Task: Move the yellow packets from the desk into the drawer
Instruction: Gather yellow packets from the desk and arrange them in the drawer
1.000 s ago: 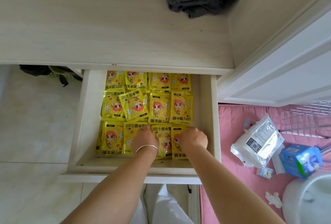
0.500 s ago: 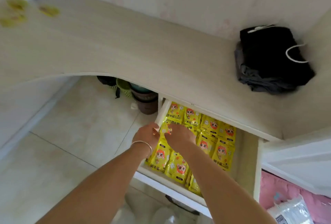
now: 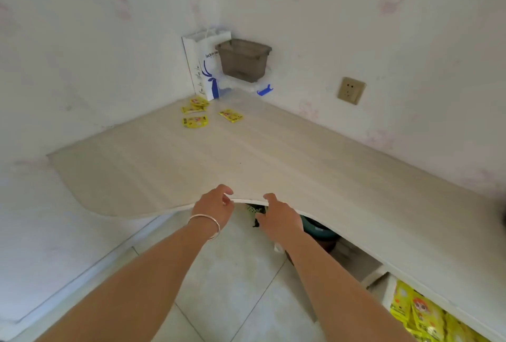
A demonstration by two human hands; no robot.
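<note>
Both hands are seen at the near curved edge of the desk, held out side by side with a small gap between them. The left hand, with a silver bangle on its wrist, is held with fingers loosely curled at the desk edge and nothing is gripped in it. The right hand is likewise loosely bent, its fingertips at the edge, and nothing is held.

The yellow packets still on the desk are found far back in the corner, well apart from both hands, across most of the bare desktop; one packet is lying a little to the right of the rest, and a small overlapping pile is seen just in front of a white and blue paper bag. A grey plastic bin is placed beside that bag.

The drawer is seen open at the lower right, under the desktop, with yellow packets already lying in it, to the right of the right forearm and behind both hands
</note>
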